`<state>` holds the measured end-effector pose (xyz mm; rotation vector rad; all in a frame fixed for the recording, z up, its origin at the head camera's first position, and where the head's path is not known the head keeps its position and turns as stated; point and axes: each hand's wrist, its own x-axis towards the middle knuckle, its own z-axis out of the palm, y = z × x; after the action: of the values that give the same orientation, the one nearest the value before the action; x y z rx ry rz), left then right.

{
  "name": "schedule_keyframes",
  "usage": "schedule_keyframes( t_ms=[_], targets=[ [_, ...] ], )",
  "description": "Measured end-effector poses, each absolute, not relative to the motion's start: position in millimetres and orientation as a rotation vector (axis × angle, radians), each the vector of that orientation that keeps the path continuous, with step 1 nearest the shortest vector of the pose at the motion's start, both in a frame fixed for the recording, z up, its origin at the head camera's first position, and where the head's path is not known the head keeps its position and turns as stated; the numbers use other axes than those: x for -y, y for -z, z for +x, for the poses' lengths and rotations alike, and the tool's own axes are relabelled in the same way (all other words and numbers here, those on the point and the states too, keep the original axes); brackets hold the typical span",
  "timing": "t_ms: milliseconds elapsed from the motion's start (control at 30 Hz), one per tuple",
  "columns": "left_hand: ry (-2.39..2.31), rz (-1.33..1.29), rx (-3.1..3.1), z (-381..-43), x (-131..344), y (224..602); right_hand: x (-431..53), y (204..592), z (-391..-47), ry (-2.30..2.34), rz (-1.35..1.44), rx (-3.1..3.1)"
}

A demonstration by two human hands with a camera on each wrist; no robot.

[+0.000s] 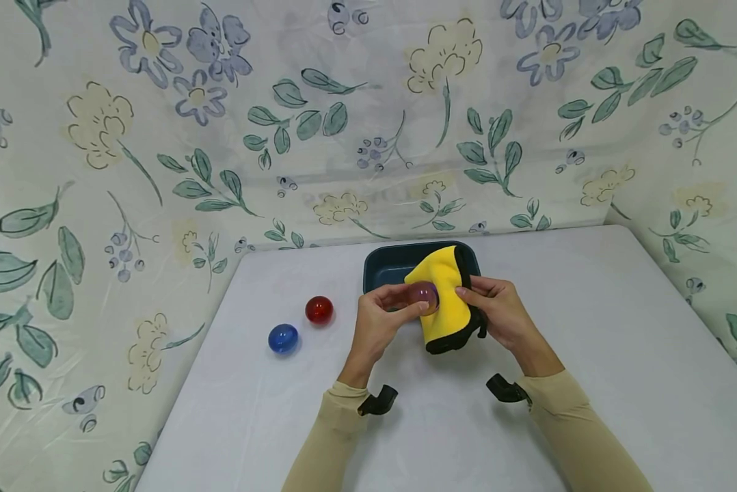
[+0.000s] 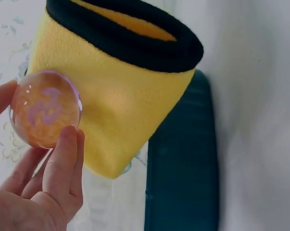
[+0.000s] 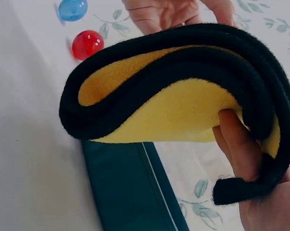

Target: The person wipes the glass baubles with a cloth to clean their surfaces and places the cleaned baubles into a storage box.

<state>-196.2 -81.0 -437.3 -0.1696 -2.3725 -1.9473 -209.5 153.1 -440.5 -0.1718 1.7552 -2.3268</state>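
Observation:
Between the thumb and fingertips of my left hand (image 1: 377, 321) is a clear, purple-tinted glass ball (image 2: 44, 109) with a pale swirl mark showing in it. My right hand (image 1: 506, 318) pinches a folded yellow cloth (image 1: 451, 328) with black edging; in the right wrist view its fingers reach inside the fold. The ball is right in front of the cloth's yellow face, and whether they touch I cannot tell. Behind both hands stands a dark teal tray (image 1: 377, 270), partly hidden by the cloth and the left hand.
A red glass ball (image 1: 319, 310) and a blue glass ball (image 1: 283, 339) lie on the white table (image 1: 239, 424), left of the hands. Floral-patterned sheeting (image 1: 356, 102) rises behind the table and along its sides. Black wrist mounts (image 1: 379, 401) stick out from both sleeves.

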Motion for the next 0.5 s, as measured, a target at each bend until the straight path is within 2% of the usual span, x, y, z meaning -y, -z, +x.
schedule_keyframes(
  t_ms=[233, 500],
  targets=[
    [1.94, -0.189, 2.312, -196.3, 76.6, 435.1, -156.6, 440.7, -213.5, 2.314, -0.196, -1.755],
    [1.903, -0.096, 2.262, -201.4, 78.3, 437.6, -154.4, 437.9, -213.0, 2.245, -0.274, -1.809]
  ],
)
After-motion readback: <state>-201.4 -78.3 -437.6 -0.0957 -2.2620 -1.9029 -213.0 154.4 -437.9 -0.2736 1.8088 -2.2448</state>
